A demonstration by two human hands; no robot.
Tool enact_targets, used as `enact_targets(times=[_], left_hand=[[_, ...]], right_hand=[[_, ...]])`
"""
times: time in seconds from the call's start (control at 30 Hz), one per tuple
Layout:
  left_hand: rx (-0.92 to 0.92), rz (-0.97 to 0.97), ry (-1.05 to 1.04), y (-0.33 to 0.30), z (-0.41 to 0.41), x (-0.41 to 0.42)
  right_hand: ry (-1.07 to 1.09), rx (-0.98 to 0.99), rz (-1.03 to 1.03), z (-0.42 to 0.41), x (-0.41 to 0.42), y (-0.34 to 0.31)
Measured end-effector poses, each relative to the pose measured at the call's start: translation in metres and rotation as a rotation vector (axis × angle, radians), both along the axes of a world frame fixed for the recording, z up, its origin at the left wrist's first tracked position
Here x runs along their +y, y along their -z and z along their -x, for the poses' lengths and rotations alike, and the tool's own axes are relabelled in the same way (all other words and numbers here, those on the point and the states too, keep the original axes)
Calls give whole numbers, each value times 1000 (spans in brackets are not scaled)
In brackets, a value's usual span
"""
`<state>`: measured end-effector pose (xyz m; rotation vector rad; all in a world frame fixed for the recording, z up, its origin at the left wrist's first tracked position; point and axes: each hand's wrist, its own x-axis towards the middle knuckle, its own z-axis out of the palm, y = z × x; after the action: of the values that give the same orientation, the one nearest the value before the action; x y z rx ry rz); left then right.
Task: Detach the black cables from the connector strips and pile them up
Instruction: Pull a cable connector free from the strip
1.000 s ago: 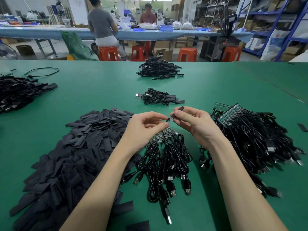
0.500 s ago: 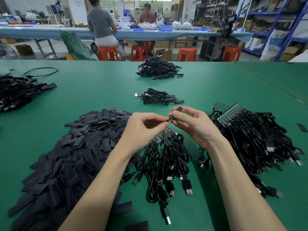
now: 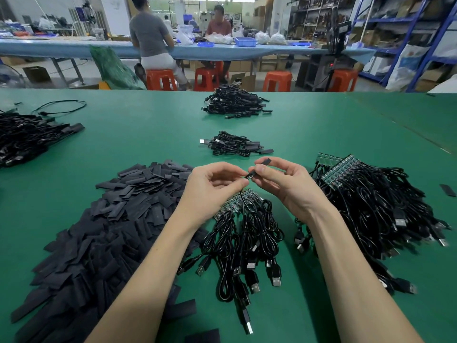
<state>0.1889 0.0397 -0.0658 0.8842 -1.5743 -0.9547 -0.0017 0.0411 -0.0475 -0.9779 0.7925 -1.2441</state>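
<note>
Taking the connector strip (image 3: 238, 201) lying under the hands as the reference, the far-left heap of black cables (image 3: 27, 137) is sitting well apart from it on the green table (image 3: 138, 134), apparently stock kept out of the working zone. Just left of the strip, a broad mound of flat black sleeves (image 3: 111, 219) is spreading toward the person's left forearm, presumably staged within easy reach. Directly above the strip, the left hand (image 3: 212, 186) is pinching a thin black cable (image 3: 243, 206) at its upper end between thumb and fingertips, the cable running down to the bundle of cables (image 3: 247, 243) fanned out below the strip with USB plugs pointing toward the person. The right hand (image 3: 279, 179) is pinching a small black end piece (image 3: 262, 164) at the same spot, its fingers curled round it; the two-handed grip appears intended to pull or work that end free, though whether the cable is already off the strip cannot be told. Beyond the strip, a small pile of cables (image 3: 235, 146) is lying near, judged to be the pile being built, with a larger pile (image 3: 235, 102) farther away. Right of the strip, a large heap of strips with cables attached (image 3: 371, 206) is waiting, suggesting much work remaining. No containers are standing on this table; a blue tray (image 3: 244, 42) on the distant bench is holding contents too small to identify.
</note>
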Motion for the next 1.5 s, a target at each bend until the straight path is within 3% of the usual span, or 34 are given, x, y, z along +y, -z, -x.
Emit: enact_targets(times=[0.47,0.73,1.5], left_hand=[[19,18,18,-2,0,1],[118,-77,-42,2,4,-2],[129,-52,-67,4,4,-5]], right_hand=[[-11,4,6,-7,1,5],[134,84,197,-19,1,9],[202,15,161,-26,1,10]])
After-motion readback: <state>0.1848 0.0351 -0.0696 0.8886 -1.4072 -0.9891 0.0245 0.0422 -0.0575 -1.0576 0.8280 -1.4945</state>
